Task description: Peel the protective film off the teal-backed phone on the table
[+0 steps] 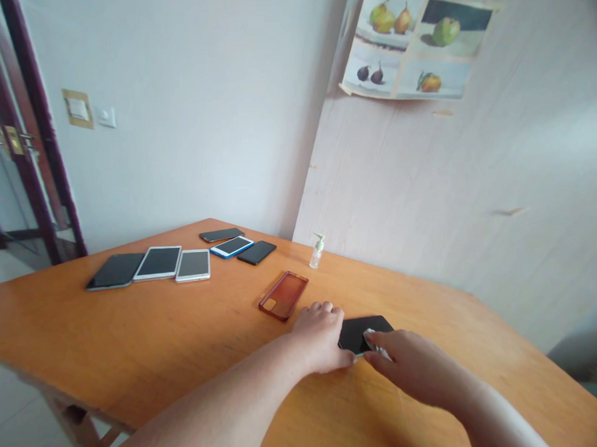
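Observation:
A dark-screened phone [354, 332] lies face up on the table near its front edge. My left hand [323, 339] grips its left end, with the thumb along the near edge and the fingers at the far side. Pinched in the fingers of my right hand [408, 364] is a small white wipe [369, 334], pressed against the phone's screen. Most of the wipe is hidden under that hand, and whether it is paper or cloth I cannot tell. Just beyond my left hand lies a reddish-brown translucent phone case [286, 295], with a camera cutout at one corner.
On the wooden table [174, 330], a clear pump bottle [317, 252] stands beyond the case. Farther left are a dark tablet [115, 270], a white tablet [158, 262], a smaller white device [193, 265], a blue-edged phone [232, 246] and two black phones [257, 253]. Walls rise behind.

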Available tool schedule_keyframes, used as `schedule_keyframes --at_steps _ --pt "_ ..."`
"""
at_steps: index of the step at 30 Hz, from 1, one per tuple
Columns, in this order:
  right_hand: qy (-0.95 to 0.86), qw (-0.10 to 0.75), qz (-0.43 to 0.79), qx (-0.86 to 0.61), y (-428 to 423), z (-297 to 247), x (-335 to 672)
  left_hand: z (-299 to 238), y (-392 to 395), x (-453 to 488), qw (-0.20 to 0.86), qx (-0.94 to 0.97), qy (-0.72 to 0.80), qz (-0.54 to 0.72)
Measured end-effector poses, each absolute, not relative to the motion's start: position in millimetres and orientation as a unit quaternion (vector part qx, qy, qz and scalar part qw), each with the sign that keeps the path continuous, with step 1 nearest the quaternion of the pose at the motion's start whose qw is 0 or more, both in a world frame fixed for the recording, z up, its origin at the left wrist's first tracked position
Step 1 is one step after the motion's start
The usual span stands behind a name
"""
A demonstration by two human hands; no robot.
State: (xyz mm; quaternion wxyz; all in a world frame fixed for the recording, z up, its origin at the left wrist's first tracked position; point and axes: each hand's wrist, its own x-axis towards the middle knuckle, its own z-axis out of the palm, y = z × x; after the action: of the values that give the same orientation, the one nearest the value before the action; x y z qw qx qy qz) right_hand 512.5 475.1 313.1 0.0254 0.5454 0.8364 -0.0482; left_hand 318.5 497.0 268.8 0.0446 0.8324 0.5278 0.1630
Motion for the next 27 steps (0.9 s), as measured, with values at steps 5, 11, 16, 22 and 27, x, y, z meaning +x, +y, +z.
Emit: schedule_keyframes --at_steps 5,11,16,22,27 --pt "0.811 0.038 -0.027 0.584 485 312 522 272 496 318 0.051 0.833 0.528 0.159" --pt "0.782 0.063 0.009 0.621 497 304 532 273 496 318 0.054 0.833 0.529 0.156" --pt "0.827 0.036 -0.021 0.561 478 308 512 271 496 318 0.049 0.835 0.525 0.159" --pt "0.858 -0.002 -0.079 0.508 464 315 500 268 497 318 0.039 0.835 0.526 0.156" --pt "0.825 0.012 -0.03 0.564 477 311 514 268 498 318 0.039 0.835 0.525 0.161"
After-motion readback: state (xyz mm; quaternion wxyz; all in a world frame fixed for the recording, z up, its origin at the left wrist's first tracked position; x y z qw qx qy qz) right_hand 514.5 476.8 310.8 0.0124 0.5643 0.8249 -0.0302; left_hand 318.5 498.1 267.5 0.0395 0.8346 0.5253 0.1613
